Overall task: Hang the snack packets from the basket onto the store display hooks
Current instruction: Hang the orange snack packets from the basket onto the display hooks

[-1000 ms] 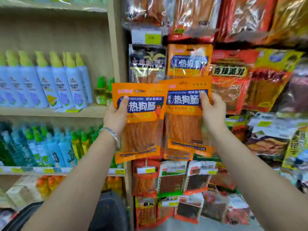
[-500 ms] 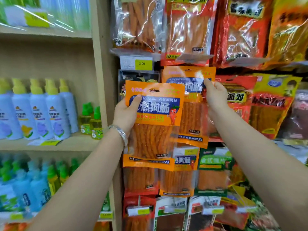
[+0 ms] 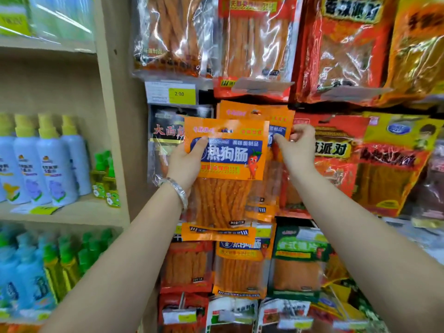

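Two bare arms reach up at a shop's snack wall, and we see an orange packet in each hand. The left hand [image 3: 186, 159], a silver bangle [image 3: 179, 191] on its wrist, grips the front packet [image 3: 228, 183] by its upper left edge, thumb laid across the blue label, fingers hidden behind. This packet is held upright before the display and overlaps the rear packet [image 3: 254, 111], which lies just behind it, higher and to the right.

The right hand [image 3: 298, 147] pinches the rear packet's right edge near the top, thumb in front and fingers curled. A hang hole shows near that packet's top edge; we cannot tell whether it sits on a hook.

Left of both hangs a black packet [image 3: 165, 131], partly covered by the front packet, under a price tag [image 3: 180, 93] reading 2.00. Right of the right hand hangs a red packet [image 3: 336, 150], then a yellow packet [image 3: 396, 169]. Above them, larger clear packets [image 3: 168, 37] of orange sticks fill the top row. Below, a lower orange packet [image 3: 240, 267] hangs beside a green packet [image 3: 298, 260].

Past a pale post [image 3: 115, 116] on the left, a shelf [image 3: 77, 212] carries white spray bottles [image 3: 48, 164] with yellow caps and small green bottles [image 3: 105, 181]. Beneath it stand blue bottles [image 3: 21, 272].
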A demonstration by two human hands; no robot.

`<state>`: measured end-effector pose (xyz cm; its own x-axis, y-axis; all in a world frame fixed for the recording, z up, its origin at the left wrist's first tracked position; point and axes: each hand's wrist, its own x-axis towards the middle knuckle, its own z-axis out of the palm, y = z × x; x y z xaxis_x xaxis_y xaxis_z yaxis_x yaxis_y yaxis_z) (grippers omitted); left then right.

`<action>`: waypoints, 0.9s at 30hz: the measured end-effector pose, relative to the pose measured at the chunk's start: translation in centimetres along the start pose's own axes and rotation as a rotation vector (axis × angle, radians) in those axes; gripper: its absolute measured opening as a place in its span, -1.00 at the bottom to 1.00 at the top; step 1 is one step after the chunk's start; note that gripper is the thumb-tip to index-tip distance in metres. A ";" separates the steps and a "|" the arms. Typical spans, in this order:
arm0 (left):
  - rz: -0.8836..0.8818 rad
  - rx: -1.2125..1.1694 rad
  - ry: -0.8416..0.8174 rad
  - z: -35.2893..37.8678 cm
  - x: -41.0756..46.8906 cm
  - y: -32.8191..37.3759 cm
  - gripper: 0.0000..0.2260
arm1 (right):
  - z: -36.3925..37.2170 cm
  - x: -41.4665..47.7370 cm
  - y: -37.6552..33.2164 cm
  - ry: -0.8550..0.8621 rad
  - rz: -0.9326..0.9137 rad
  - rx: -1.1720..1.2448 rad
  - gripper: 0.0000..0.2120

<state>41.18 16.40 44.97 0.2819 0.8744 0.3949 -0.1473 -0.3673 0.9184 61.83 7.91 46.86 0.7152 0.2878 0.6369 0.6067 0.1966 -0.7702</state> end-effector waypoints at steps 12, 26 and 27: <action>0.137 0.016 0.004 4.6 0.5 1.8 -0.83 | -0.8 -0.9 -2.6 -0.238 -0.147 0.267 -0.90; 0.540 0.312 -0.071 4.5 2.2 3.7 -0.40 | 0.9 1.9 -2.0 -0.152 -0.144 0.173 -0.81; 0.541 0.320 -0.073 4.5 2.2 3.5 -0.39 | 0.9 1.8 -1.8 -0.144 -0.139 0.159 -0.80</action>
<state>45.56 15.61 49.21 0.3126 0.5185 0.7959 0.0001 -0.8379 0.5458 61.70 8.95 49.37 0.5652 0.3764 0.7341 0.6249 0.3855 -0.6788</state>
